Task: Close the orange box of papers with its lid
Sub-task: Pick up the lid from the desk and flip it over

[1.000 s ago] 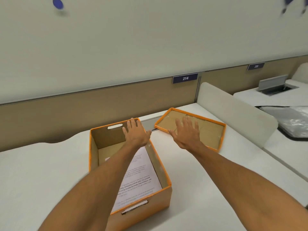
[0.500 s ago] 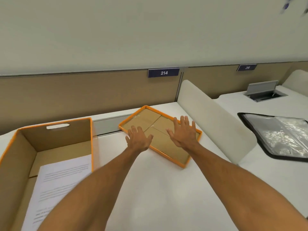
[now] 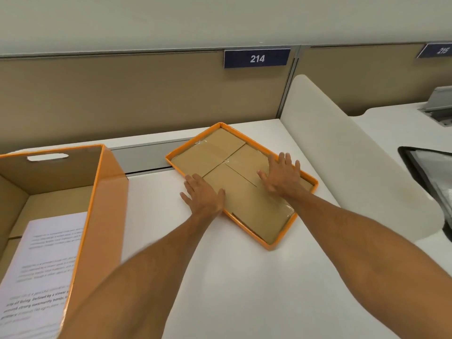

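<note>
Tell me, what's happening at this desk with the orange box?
A person is reaching with both bare hands for the lid, which lies upside down on the white desk. The left hand is at its near-left rim and the right hand is spread over its inside; neither has gripped it. The orange box, to the left, stands open with printed papers inside.

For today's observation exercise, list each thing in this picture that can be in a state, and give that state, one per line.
Orange box: open, upright, no lid.
Papers: lying flat inside the box.
Lid: on the desk, inner side up.
Left hand: open, over the lid's near-left edge.
Right hand: open, flat over the lid's inside.
</note>
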`<act>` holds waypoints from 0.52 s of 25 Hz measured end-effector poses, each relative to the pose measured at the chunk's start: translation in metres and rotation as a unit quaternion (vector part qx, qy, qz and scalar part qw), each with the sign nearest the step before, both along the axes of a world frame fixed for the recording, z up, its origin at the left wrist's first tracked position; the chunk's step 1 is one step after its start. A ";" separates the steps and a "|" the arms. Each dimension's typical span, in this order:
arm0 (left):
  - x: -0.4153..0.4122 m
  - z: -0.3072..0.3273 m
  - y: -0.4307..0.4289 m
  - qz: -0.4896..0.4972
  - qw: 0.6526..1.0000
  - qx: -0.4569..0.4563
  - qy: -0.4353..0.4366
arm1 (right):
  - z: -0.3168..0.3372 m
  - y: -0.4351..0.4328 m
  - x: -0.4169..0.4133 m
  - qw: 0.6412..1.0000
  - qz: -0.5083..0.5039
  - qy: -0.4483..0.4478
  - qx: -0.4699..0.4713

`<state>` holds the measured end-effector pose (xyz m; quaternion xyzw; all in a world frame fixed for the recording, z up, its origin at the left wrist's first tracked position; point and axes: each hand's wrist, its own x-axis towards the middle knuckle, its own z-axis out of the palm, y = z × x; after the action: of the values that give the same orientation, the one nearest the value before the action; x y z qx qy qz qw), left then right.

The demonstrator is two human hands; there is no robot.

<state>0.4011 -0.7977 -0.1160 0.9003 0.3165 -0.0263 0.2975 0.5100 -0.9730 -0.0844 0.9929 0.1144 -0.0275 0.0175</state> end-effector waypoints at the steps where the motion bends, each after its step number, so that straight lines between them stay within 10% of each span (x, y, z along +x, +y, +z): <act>1: -0.002 -0.003 0.000 -0.010 1.000 -0.008 -0.010 | -0.002 0.001 0.006 1.000 -0.009 0.004 0.012; 6: 0.026 -0.020 0.023 0.008 1.000 0.008 -0.011 | -0.020 0.024 0.063 0.994 0.004 0.102 0.032; 13: 0.035 -0.014 0.061 -0.031 0.998 0.051 0.017 | -0.013 0.018 0.053 0.999 0.029 0.018 0.041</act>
<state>0.4364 -0.7371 -0.1299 0.9231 0.2944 -0.0344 0.2452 0.5627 -0.9552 -0.0977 0.9884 0.1448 -0.0400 -0.0245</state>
